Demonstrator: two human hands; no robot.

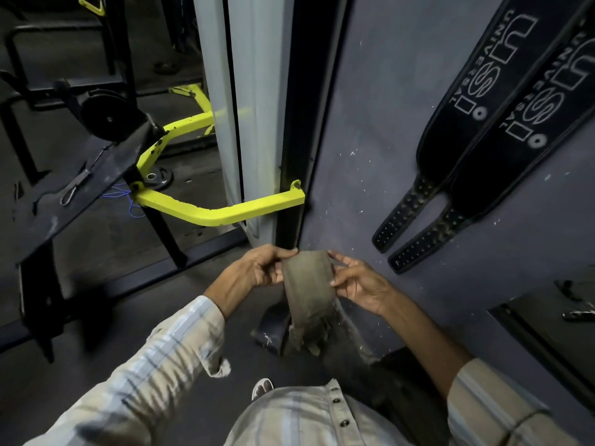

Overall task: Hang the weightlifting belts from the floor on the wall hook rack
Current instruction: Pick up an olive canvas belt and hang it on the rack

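Already two black belts point(476, 123) hang on the wall point(370, 123); left of them, lower down, both hands point(309, 275) pinch a worn olive belt point(309, 284) by its edges. By my reckoning it awaits hanging; no hook shows.

A worn grey-brown belt point(309, 284) hangs lower centre, its frayed end drooping, perhaps with a buckle. Two black printed belts point(476, 130) hang against the wall, upper right.

Yellow machine frame point(222, 214); weight plate point(103, 115) behind.
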